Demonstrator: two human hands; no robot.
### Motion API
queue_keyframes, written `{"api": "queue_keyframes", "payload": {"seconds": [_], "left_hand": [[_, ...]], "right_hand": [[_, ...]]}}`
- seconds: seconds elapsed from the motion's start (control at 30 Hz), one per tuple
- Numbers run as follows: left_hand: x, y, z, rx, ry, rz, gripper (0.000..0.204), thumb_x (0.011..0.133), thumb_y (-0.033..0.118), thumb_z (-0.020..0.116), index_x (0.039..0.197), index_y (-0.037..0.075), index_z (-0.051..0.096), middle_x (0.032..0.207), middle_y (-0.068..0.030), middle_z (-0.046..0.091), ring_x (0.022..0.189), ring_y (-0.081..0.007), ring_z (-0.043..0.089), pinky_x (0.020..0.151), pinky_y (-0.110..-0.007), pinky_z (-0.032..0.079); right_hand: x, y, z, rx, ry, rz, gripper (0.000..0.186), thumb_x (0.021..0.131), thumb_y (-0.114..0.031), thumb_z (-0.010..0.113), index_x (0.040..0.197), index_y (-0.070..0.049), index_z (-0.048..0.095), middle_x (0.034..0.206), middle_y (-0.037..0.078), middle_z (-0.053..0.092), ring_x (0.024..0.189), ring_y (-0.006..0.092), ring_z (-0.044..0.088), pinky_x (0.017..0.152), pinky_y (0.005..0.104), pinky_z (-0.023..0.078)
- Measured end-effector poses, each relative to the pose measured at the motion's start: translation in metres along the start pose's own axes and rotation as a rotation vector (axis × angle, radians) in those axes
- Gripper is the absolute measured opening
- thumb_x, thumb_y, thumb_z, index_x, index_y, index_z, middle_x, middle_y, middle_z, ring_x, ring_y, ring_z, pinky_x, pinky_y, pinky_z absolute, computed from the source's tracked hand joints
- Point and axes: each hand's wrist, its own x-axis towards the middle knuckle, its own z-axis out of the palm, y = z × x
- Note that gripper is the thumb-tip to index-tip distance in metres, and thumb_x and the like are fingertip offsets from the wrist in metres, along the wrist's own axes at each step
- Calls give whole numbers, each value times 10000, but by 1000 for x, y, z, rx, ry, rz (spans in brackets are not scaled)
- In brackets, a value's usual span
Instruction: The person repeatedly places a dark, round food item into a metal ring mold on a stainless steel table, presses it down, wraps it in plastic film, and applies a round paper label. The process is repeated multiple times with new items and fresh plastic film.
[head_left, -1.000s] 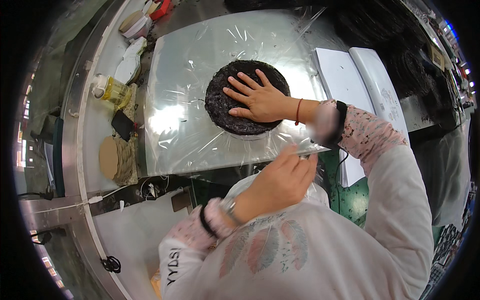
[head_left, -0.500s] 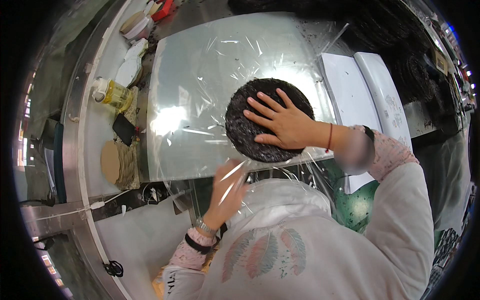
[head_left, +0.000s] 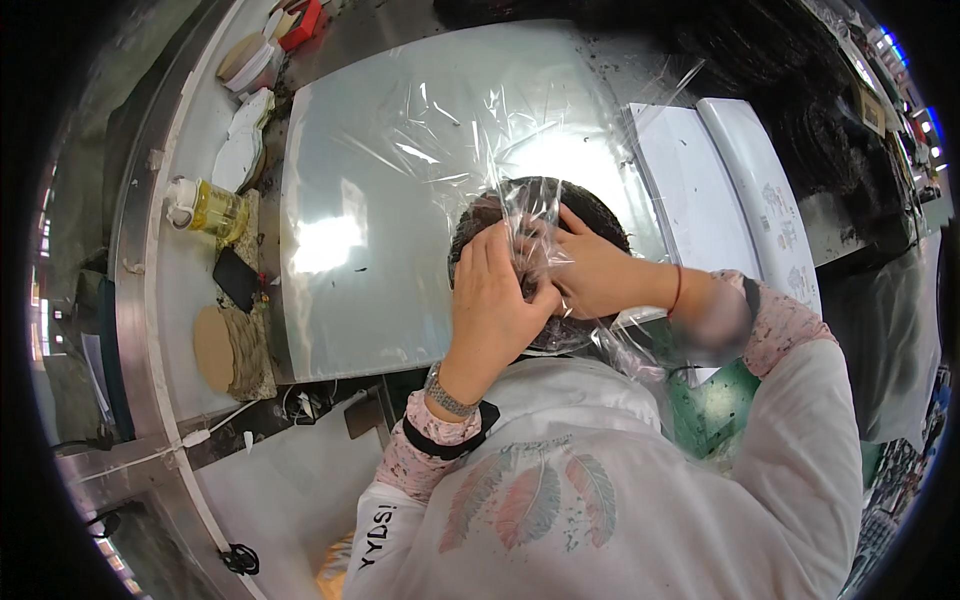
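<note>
A round, dark cake of what looks like dried seaweed [head_left: 603,213] lies flat near the table's front edge. Clear plastic film [head_left: 535,205] is bunched up over its middle and spreads behind it on the sheet. My left hand [head_left: 493,305] rests over the left part of the cake, fingers bent and thumb against the gathered film. From the right, my right hand [head_left: 603,272] closes on the same bunch, its fingertips partly hidden by film. The two hands nearly meet above the cake, covering much of it.
The cake lies on a large pale glossy sheet [head_left: 350,130]. White packaging sheets [head_left: 690,180] lie on the right, with dark stacks [head_left: 800,130] beyond. Along the left edge are a yellow bottle [head_left: 220,211], a black flat object [head_left: 237,279] and round tan discs [head_left: 213,350].
My left hand has come up from the front edge onto the cake, bringing film over it. My right hand has gone from lying flat on the cake to gripping the bunched film.
</note>
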Motion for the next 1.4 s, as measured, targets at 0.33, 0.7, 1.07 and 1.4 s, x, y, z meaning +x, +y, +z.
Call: {"api": "queue_keyframes", "payload": {"seconds": [0.33,0.7,1.07,1.4], "left_hand": [[1,-2,18,315,-20,3,391,780,142,726,1129,41,582,1020,-140,565,973,-358,562,833,-477,427],[-1,-2,-30,-198,-35,93,1010,773,299,904,1572,56,336,1602,-280,287,1447,-389,400,1198,-452,363],[3,3,4,198,-24,135,579,888,433,772,1313,58,654,1300,-132,629,1124,-315,587,953,-436,428],[13,-18,10,-186,298,145,957,794,365,869,1545,19,387,1456,-240,446,1286,-411,480,1152,-492,330]], "right_hand": [[-164,-105,-181,515,-734,247,288,971,-291,729,1116,-43,754,1053,127,764,981,242,747,818,372,595],[2,-30,-1,-126,348,357,497,877,-378,780,1215,-37,650,1090,101,644,923,285,683,707,397,572],[-62,19,1,1772,1324,813,542,1131,-407,361,1443,8,517,1290,153,632,1200,259,591,1066,397,467],[5,-29,-7,215,604,298,358,973,-335,671,1200,-60,710,839,99,649,802,324,614,779,424,463]]}}
